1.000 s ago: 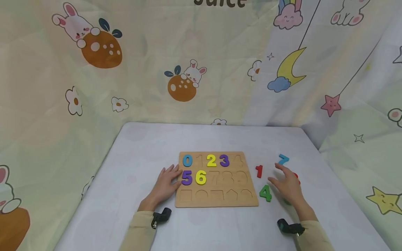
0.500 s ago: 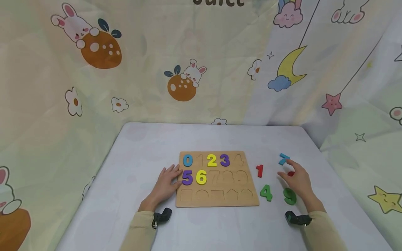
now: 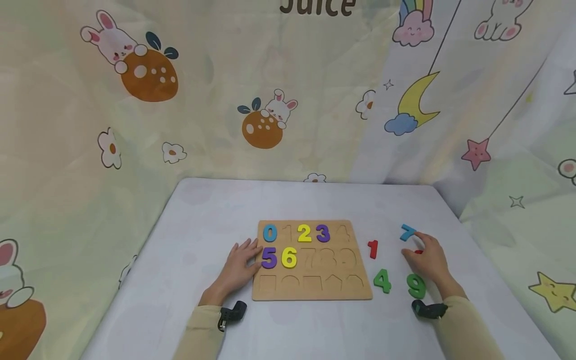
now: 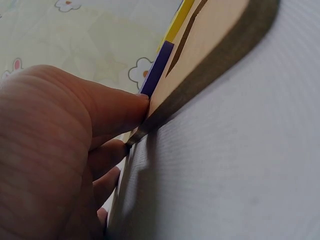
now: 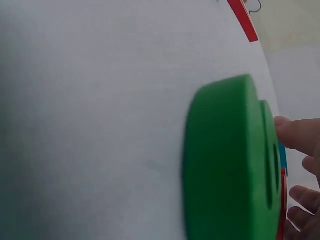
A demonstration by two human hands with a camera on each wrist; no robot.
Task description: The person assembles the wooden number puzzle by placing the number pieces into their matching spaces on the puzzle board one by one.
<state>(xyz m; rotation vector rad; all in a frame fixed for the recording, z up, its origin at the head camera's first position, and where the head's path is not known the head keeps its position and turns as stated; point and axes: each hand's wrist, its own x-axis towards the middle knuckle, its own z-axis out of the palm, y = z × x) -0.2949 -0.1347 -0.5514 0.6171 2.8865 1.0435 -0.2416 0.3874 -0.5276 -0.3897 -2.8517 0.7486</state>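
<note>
My left hand point(image 3: 237, 265) rests at the left edge of the wooden number board point(image 3: 315, 292), its thumb beside the purple 5 point(image 3: 269, 257). In the left wrist view the thumb point(image 4: 117, 107) touches the board's edge, the other fingers behind it. My right hand point(image 3: 429, 257) is over a mostly hidden red number piece point(image 3: 418, 252), thumb and index finger spread apart. The index fingertip is right at the blue 7 point(image 3: 407, 232). The green 9 point(image 3: 416, 286) lies near the right wrist and looms large in the right wrist view.
A red 1 point(image 3: 373, 249) and a green 4 point(image 3: 382, 281) lie on the white table point(image 3: 315, 332) right of the board. Set in the board are a blue 0 point(image 3: 270, 233), yellow 2 point(image 3: 304, 233), purple 3 point(image 3: 323, 233) and yellow 6 point(image 3: 289, 257). A patterned cloth point(image 3: 202, 100) hangs behind.
My right hand has moved right, from beside the 4 to over the red piece, uncovering the green 9. My left hand stays at the board. The head view has tilted slightly.
</note>
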